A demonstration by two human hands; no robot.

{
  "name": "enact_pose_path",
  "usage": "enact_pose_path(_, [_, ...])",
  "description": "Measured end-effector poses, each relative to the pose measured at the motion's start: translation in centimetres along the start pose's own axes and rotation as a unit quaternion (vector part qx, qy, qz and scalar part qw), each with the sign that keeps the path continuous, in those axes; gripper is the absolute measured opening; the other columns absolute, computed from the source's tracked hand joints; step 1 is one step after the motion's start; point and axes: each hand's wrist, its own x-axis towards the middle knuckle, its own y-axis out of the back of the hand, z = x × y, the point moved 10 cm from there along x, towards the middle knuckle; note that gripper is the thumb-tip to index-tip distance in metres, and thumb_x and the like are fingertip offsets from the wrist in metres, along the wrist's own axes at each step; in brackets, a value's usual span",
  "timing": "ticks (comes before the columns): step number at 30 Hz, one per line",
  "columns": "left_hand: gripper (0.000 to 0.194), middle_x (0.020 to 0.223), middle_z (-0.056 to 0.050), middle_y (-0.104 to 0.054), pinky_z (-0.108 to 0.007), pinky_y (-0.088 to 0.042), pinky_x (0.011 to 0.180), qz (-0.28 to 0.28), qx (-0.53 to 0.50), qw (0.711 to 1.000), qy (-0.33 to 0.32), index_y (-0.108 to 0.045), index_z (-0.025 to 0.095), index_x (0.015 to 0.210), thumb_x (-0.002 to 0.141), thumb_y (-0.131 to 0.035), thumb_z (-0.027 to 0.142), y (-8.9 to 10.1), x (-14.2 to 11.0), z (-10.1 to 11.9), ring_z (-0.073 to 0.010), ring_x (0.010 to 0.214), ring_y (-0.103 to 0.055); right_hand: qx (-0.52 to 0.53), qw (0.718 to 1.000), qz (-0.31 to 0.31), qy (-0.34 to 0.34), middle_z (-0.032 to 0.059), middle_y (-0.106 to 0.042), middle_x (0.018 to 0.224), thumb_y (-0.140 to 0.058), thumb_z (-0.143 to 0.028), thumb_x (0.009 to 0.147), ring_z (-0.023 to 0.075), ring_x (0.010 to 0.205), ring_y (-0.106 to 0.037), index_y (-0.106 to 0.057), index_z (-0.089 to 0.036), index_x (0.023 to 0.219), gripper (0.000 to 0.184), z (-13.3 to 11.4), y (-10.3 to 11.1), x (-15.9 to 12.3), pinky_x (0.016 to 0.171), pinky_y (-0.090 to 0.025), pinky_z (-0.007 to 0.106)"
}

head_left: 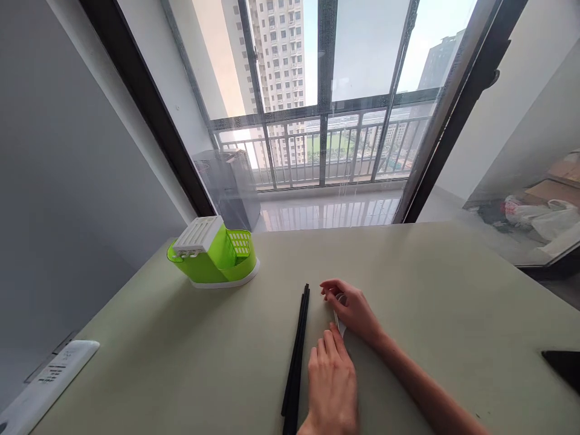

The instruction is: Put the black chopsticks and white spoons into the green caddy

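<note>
Some white spoons [341, 328] lie low over the table, partly covered by my hands. The fingers of my right hand [351, 307] curl around their far end, where a rounded edge shows. From the near side my left hand [333, 371] meets them, its index finger touching the near end and its other fingers bent together; the thumb is hidden. How many spoons there are I cannot tell. Just left of my hands lies a bundle of black chopsticks [299, 356], pointing away from me and touched by neither hand.
A green and white utensil caddy [226, 263] stands at the back left of the pale table [190, 344]. A white power strip [54, 380] lies along the left edge. Something black [562, 365] juts in at the right. A glass door [324, 121] rises beyond the table.
</note>
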Motion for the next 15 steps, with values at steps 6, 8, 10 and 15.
enact_pose_path(6, [0.074, 0.123, -0.02, -0.067, -0.047, -0.058, 0.091, 0.021, -0.076, 0.997, -0.003, -0.055, 0.007, 0.142, 0.083, -0.076, 0.045, 3.4, -0.4, -1.8, -0.0334, 0.107, -0.065, -0.003, 1.0, 0.012, -0.013, 0.0037, -0.075, 0.095, -0.053, -0.033, 0.093, 0.0179, 0.085, -0.069, -0.069, -0.021, 0.103, 0.022, 0.1, 0.3, 0.0, 0.079, -0.051, 0.031])
enact_pose_path(8, [0.067, 0.128, -0.017, -0.064, -0.047, -0.055, 0.095, 0.063, -0.098, 0.993, 0.0, -0.054, 0.012, 0.142, 0.088, -0.071, 0.047, 6.4, 0.4, -4.4, -0.0323, 0.113, -0.062, -0.001, 1.0, 0.014, -0.014, 0.0034, -0.075, 0.094, -0.054, -0.033, 0.092, 0.0178, 0.084, -0.069, -0.069, -0.021, 0.103, 0.022, 0.1, 0.4, 0.0, 0.08, -0.051, 0.031])
enact_pose_path(10, [0.053, 0.13, -0.015, -0.061, -0.048, -0.051, 0.1, 0.129, -0.102, 0.986, 0.01, -0.056, 0.018, 0.139, 0.094, -0.062, 0.045, 10.0, 1.6, -8.3, -0.0311, 0.119, -0.058, 0.004, 1.0, 0.013, -0.016, 0.0032, -0.075, 0.093, -0.055, -0.033, 0.092, 0.0179, 0.084, -0.07, -0.069, -0.021, 0.103, 0.022, 0.1, 0.4, 0.0, 0.08, -0.051, 0.031])
enact_pose_path(15, [0.042, 0.14, -0.015, -0.053, -0.054, -0.036, 0.113, 0.304, -0.039, 0.948, 0.092, -0.058, 0.023, 0.135, 0.099, -0.053, 0.044, 17.0, 3.6, -19.7, -0.0346, 0.135, -0.044, 0.021, 1.0, 0.008, -0.014, 0.0025, -0.075, 0.085, -0.054, -0.038, 0.094, 0.0179, 0.075, -0.069, -0.068, -0.021, 0.106, 0.024, 0.1, 0.4, -0.2, 0.077, -0.052, 0.031])
